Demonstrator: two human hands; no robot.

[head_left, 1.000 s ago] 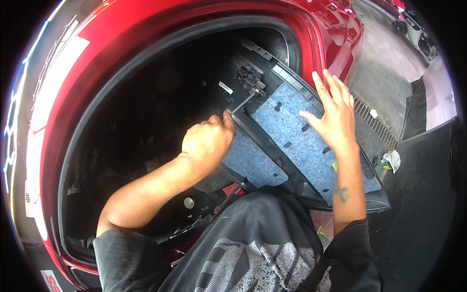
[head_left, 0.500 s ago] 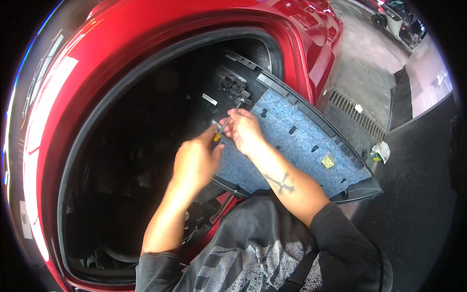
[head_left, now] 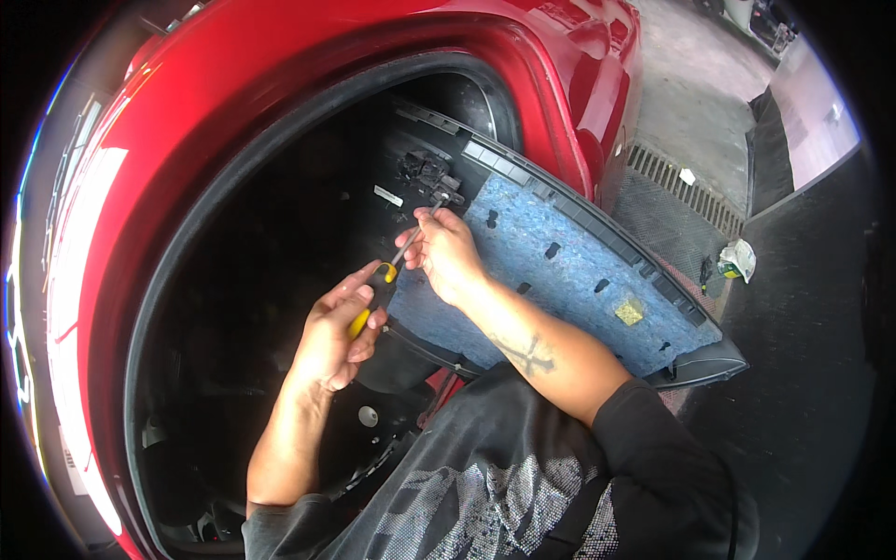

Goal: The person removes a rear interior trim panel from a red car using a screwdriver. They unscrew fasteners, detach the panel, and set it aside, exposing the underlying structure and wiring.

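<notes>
By the shiny red car (head_left: 308, 37), a yellow-and-black screwdriver (head_left: 382, 280).
Left hand (head_left: 334, 331) grips its handle; right hand (head_left: 450, 257) pinches its thin metal rod.

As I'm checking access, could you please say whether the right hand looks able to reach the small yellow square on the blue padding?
Probably yes: the yellow square lies uncovered on the blue padding, though the right hand would first have to draw back from the screwdriver.
</notes>
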